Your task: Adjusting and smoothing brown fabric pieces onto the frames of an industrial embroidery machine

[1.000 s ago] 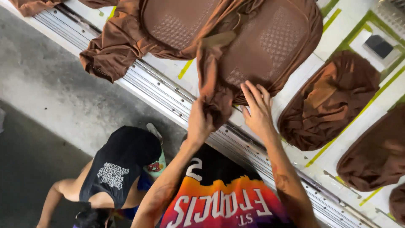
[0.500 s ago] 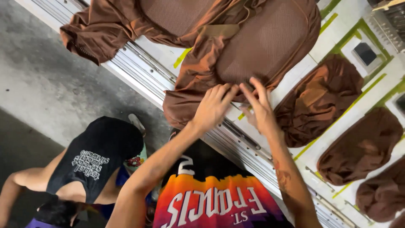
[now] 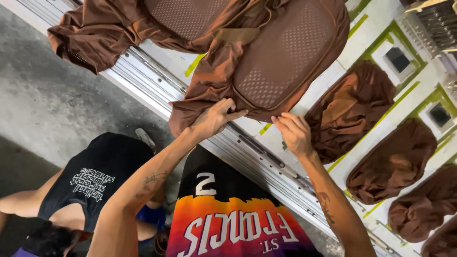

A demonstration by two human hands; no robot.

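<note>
Surface: white table (image 3: 362, 57) with green tape, centre to right of frame.
Left hand (image 3: 216, 119): pinching brown garment (image 3: 266, 62) hem.
Right hand (image 3: 295, 133): fingers pressing the same hem.
Right edge: folded brown bundles (image 3: 352, 109).

Brown covers crowd a white work table

Bare tabletop (image 3: 333, 85) shows only in narrow strips between the large mesh-panelled cover (image 3: 266, 62) and the bundled covers (image 3: 352, 109) lined up alongside; the metal rail (image 3: 157, 81) along the table edge stays mostly clear.

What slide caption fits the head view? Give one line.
Both hands, left hand and right hand, press a brown mesh-panelled garment flat on a white worktable.
</note>
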